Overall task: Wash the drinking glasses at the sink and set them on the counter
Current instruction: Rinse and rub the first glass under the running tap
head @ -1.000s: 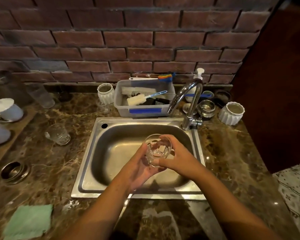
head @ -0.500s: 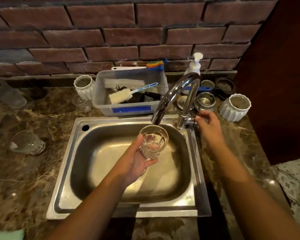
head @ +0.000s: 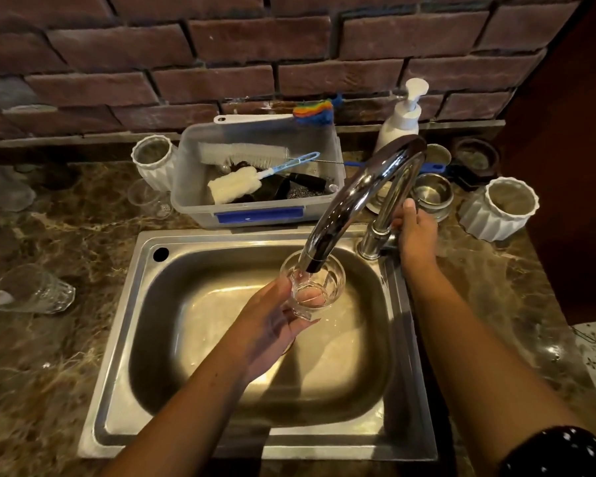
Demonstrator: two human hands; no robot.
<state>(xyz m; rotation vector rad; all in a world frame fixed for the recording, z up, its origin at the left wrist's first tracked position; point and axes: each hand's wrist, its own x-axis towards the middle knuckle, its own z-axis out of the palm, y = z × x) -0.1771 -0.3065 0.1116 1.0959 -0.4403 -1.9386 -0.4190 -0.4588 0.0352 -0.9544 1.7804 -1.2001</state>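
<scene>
Over the sink (head: 145, 339): rinsing step.
My left hand (head: 272, 325) grips the glass (head: 319, 287) under the spout (head: 327, 235); right hand (head: 415, 232) closed on the tap handle, I'd open gently.

Two bare forearms come into view from the bottom edge, one on each side. The left hand (head: 272, 325) and the right hand (head: 416, 235) are both bare: no gloves, and no ring, watch or bracelet can be seen on the parts that show. The left forearm is uncovered along all its visible length. On the right arm, close to the bottom right corner of the view, there is the edge of a dark sleeve (head: 561, 452) with small white dots. The fabric looks black or very dark; its exact colour is hard to tell in this light. The fingernails that show look short and plain.
</scene>
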